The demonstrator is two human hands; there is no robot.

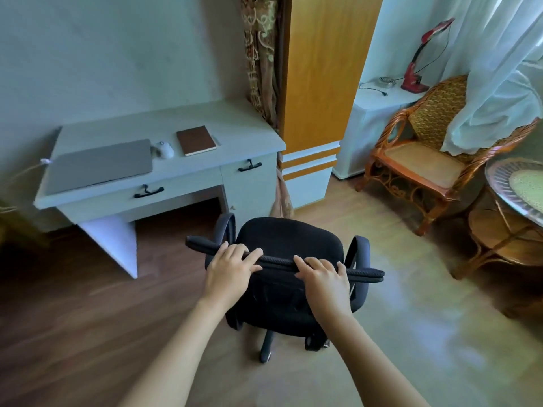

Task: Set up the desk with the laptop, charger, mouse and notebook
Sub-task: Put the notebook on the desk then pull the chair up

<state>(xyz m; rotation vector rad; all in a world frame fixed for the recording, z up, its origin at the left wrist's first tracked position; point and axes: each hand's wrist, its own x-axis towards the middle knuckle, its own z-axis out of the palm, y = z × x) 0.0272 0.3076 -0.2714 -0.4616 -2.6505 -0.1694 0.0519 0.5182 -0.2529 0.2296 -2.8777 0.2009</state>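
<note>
A closed grey laptop point(100, 165) lies on the left of the white desk point(241, 136). A white cable point(44, 161) reaches the laptop's left edge. To its right sits a white mouse point(165, 149), then a brown notebook point(196, 140). A black office chair point(289, 245) stands on the floor to the right in front of the desk, its back toward me. My left hand point(235, 264) and my right hand point(323, 277) both grip the top edge of the chair's backrest.
The desk has two drawers with black handles point(148, 191). An orange and white cabinet point(314, 107) stands right of the desk. A wicker armchair point(423, 160) and a glass-topped wicker table point(517, 189) fill the right side. A red lamp point(417, 69) sits on a white stand.
</note>
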